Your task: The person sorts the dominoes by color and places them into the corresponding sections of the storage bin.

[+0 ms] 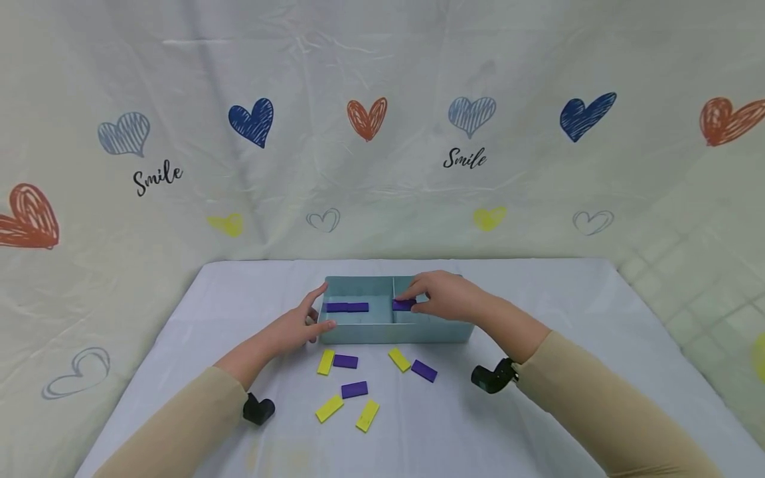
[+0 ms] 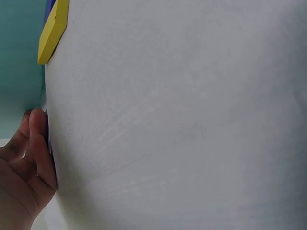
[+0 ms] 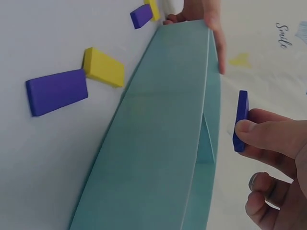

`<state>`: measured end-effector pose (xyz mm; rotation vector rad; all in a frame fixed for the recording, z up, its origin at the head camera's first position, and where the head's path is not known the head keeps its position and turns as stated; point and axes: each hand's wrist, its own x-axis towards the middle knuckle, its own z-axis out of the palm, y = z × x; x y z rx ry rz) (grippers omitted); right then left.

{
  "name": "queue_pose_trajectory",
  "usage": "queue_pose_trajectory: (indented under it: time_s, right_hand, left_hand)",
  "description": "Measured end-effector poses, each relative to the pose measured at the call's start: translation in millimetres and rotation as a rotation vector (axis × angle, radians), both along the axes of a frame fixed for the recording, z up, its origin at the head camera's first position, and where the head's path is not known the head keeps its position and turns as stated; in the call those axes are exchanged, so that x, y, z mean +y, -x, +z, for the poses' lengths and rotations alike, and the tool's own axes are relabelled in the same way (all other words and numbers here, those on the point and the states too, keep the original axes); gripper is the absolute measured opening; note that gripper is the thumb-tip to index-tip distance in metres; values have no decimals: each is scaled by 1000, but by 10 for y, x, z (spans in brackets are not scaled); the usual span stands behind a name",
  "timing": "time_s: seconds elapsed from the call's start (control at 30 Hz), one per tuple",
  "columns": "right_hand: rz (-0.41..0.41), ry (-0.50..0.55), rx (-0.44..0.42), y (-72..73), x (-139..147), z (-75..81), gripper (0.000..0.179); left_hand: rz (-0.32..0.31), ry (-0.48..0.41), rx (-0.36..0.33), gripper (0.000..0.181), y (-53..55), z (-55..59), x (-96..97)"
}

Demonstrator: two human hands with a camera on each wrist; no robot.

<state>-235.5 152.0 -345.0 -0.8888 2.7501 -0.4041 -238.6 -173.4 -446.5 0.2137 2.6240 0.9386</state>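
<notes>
My right hand [image 1: 445,295] pinches a purple rectangular block [image 3: 241,120] between thumb and fingers. In the head view that block shows just right of the divider of a blue-green box [image 1: 394,334]; the right wrist view shows it upright, beyond the front wall. At the box's left end is my left hand [image 1: 294,328], its index finger stretched along the end and its thumb at the front corner. Two purple blocks [image 1: 348,307] stand end to end in the left compartment. The right hand covers part of the right compartment.
In front of the box, several yellow blocks [image 1: 329,409] and three purple blocks [image 1: 354,390] lie scattered on the white tablecloth [image 1: 454,425]. A wall sheet with printed hearts [image 1: 251,123] hangs behind the table. Each wrist carries a black camera [image 1: 494,377].
</notes>
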Motion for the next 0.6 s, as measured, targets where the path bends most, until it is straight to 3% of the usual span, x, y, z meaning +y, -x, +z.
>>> queue_pose_trajectory:
  time_s: [0.6]
  right_hand:
    - [24, -74, -7, 374, -620, -225, 36]
  left_hand:
    - [4, 5, 0, 93, -15, 39, 25]
